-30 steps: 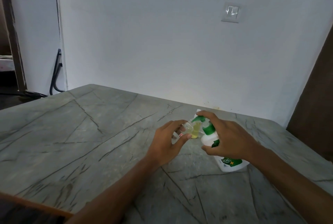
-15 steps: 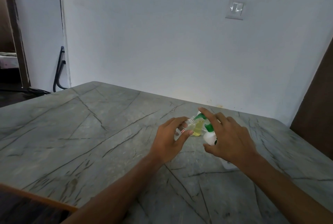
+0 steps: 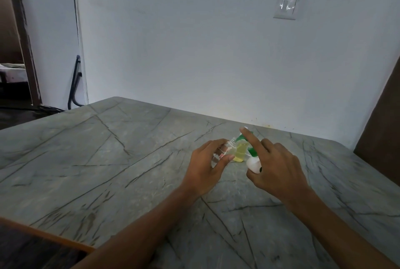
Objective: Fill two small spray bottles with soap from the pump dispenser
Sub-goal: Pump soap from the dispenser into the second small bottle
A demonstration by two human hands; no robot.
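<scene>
Head view: my left hand's (image 3: 205, 166) fingers (image 3: 216, 142) pinch the small bottle (image 3: 227, 149) at the spout (image 3: 240, 138) to catch soap, while my right hand (image 3: 279, 165) grips the dispenser (image 3: 253, 163), forefinger on top.

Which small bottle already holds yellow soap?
The yellow-filled bottle beside the pump dispenser, not held. The clear bottle with the red mark, gripped by the left hand, looks empty.

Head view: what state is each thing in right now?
Clear spray bottle, uncapped, tilted, looks empty, pinched by left hand.
Second spray bottle, holds yellowish soap, on the table.
Pump dispenser, right hand holds it, forefinger on its top.
Wall switch, position unreadable.
</scene>
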